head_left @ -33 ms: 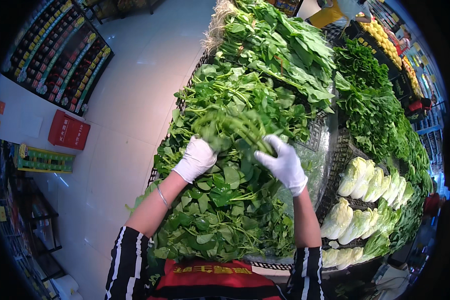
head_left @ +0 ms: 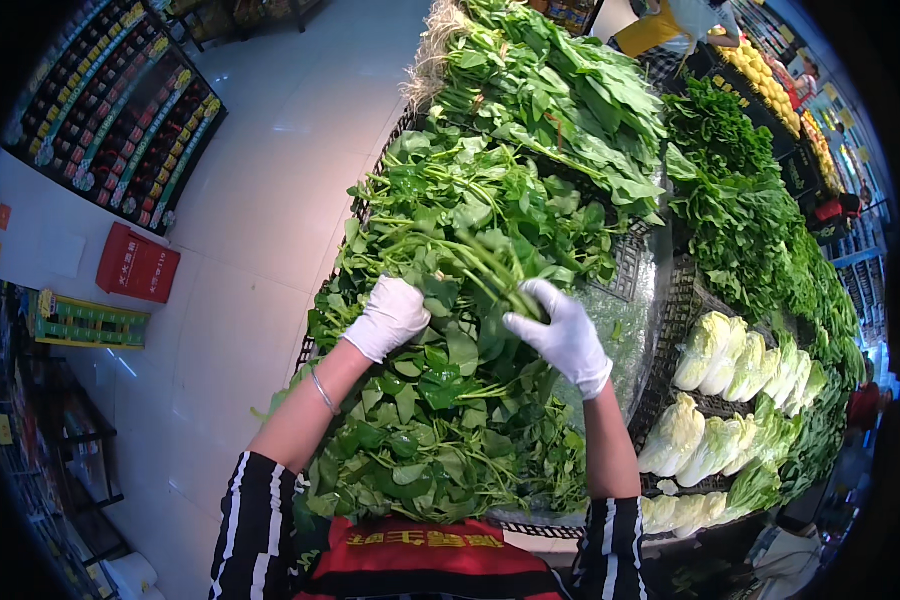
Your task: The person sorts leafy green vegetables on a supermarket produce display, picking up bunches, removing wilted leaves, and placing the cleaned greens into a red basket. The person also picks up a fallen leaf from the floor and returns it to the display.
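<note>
Both my hands wear white gloves and are over a heap of loose leafy greens in a black crate. My right hand grips the stem ends of a bunch of leafy greens, thumb on the near side. The bunch's stems run up and left from it, slightly blurred. My left hand is closed like a fist at the bunch's left end. Its fingertips are hidden, but it appears to hold the leafy part. More greens lie beneath and around both hands.
Beyond the heap lie long-leaved greens with roots. To the right are Chinese cabbages and darker leafy greens. A tiled floor runs along the left, with a red box and a shelf. A person stands far right.
The bunch of leafy greens is less blurred now and its stems show more plainly. Both hands keep their grip; the right has shifted very slightly left.
</note>
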A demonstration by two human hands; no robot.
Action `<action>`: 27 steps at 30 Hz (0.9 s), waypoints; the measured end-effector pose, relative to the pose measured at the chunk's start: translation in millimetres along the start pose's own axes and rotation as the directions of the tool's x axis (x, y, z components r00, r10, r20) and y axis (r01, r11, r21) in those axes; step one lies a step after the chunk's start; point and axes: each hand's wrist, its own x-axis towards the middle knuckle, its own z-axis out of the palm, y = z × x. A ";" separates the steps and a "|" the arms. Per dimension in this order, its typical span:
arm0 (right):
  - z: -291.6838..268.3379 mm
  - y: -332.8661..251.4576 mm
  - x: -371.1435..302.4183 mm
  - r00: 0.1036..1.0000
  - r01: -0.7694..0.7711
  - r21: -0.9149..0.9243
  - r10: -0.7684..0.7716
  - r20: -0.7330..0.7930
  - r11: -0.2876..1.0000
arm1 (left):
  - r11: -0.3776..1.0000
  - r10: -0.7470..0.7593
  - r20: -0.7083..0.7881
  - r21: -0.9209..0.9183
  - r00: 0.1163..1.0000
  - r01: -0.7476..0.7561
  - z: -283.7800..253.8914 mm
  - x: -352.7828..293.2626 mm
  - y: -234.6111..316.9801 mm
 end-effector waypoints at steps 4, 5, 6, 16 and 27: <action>9.3 -22.0 -39.3 0.995 -0.049 0.084 0.055 -0.080 0.995 | 0.982 0.069 -0.186 -0.159 0.980 -0.099 -41.0 -31.6 15.1; 9.7 -28.0 -51.8 0.992 -0.050 0.048 0.055 -0.111 0.998 | 0.954 0.076 -0.233 -0.265 0.969 -0.138 -53.4 -47.1 23.5; 10.9 -34.0 -64.0 0.988 -0.083 0.021 0.085 -0.127 0.996 | 0.911 0.091 -0.312 -0.357 0.946 -0.206 -67.1 -60.7 29.3; 83.0 -40.4 -138.5 0.955 0.294 -0.207 -0.293 0.035 0.933 | -0.548 -0.243 0.210 -0.835 0.947 0.044 -43.2 -164.8 83.5; 33.5 -15.8 -187.9 0.944 0.066 0.400 0.072 -0.321 0.914 | -0.456 -0.286 0.149 -0.890 0.946 0.003 -11.9 -202.9 74.2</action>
